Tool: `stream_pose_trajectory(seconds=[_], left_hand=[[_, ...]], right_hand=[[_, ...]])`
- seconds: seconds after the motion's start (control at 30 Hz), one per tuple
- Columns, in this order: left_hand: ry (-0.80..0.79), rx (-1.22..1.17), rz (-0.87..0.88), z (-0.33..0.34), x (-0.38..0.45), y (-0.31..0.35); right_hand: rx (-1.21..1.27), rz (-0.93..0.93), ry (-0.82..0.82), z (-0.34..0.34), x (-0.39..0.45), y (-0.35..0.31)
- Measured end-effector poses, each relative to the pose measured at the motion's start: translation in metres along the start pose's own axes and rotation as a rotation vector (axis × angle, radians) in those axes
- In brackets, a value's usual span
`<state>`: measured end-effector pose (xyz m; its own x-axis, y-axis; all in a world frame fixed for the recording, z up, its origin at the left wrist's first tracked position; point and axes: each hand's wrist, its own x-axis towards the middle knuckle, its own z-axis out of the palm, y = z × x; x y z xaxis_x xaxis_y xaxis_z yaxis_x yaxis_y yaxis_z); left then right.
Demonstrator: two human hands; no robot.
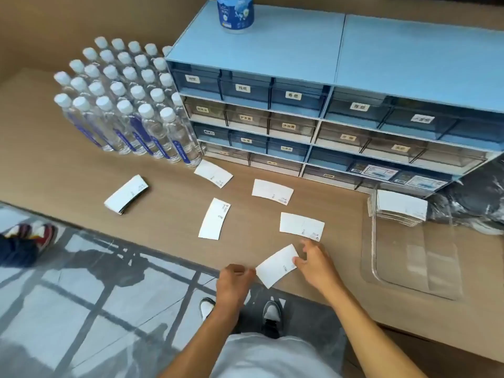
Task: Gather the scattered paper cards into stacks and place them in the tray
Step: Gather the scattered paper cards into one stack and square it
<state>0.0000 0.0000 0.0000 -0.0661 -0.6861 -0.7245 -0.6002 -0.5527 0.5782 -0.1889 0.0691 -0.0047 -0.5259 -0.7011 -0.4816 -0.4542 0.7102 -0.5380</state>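
White paper cards lie scattered on the wooden counter. My left hand [235, 279] and my right hand [316, 261] pinch the two ends of one card [276, 266] at the counter's front edge. Loose single cards lie beyond it: one just above my right hand [301, 226], one in the middle [214, 219], one further back [272, 191] and one by the bottles [213, 173]. A small stack of cards [126, 195] rests at the left. The clear plastic tray [411, 279] sits at the right, with a stack of cards [399, 209] in its far end.
A blue drawer cabinet [313, 110] with labelled drawers stands at the back, a bottle [235, 12] on top. Rows of water bottles [122, 105] stand at the back left. A dark plastic bag [474, 197] lies right of the tray. Another person's shoe [35, 236] is on the floor at left.
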Motion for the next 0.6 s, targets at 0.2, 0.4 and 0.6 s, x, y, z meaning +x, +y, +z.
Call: stream_pose_trajectory(seconds=[0.2,0.4,0.6], left_hand=[[0.058,0.013,-0.072,0.017,-0.008,0.001],[0.124,0.028,-0.048,0.029,-0.013,0.002],[0.196,0.047,-0.011,0.029,-0.008,0.002]], right_hand=[[0.001,-0.041,0.004,0.005,0.003,0.002],[-0.012,-0.068,0.019,0.014,0.006,0.001],[-0.002,-0.045,0.047,0.022,0.006,0.001]])
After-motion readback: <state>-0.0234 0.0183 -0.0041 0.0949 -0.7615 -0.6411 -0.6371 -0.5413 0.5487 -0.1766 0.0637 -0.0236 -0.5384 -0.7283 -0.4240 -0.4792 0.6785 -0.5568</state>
